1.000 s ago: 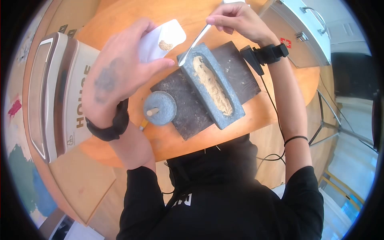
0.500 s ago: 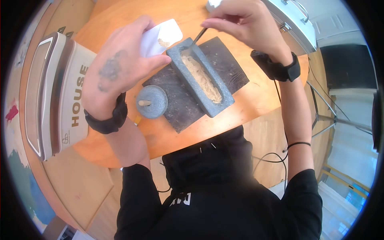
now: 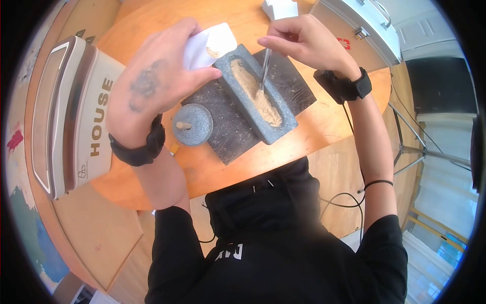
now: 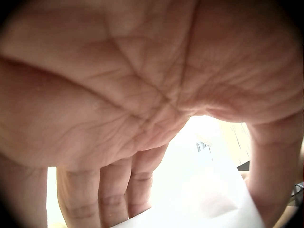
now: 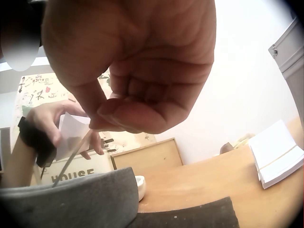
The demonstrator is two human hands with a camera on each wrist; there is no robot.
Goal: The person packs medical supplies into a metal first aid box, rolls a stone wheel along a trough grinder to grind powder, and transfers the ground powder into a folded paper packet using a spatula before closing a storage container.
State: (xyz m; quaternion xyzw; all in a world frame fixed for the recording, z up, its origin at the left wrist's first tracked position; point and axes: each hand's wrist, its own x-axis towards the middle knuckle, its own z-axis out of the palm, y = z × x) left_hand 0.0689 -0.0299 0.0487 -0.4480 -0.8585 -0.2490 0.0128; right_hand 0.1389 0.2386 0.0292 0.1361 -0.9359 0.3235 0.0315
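Note:
My left hand [image 3: 154, 78] holds a white sheet of paper [image 3: 197, 53] between thumb and fingers, with a small heap of tan powder [image 3: 213, 51] on it. The paper is beside the far end of a grey stone trough [image 3: 288, 124]. Tan powder [image 3: 263, 107] lies along the trough's hollow. Above it, my right hand [image 3: 306, 43] pinches a thin metal spatula [image 3: 266, 66] by its upper end, thumb against fingers. The spatula's lower tip is down in the powder. A round stone [image 3: 200, 130] with a wooden peg stands left of the trough.
Beneath the trough lies a dark board [image 3: 298, 88] on the wooden table [image 3: 243, 172]. A box lettered HOUSE [image 3: 98, 121] is at the left. A silver case [image 3: 349, 23] and a stack of white paper [image 5: 278, 154] are at the far right; a small white bowl [image 5: 141, 187] stands behind the trough.
The spatula has gone from the trough's far end to the middle of the powder, my right hand moving with it. My left hand still holds the paper in nearly the same place.

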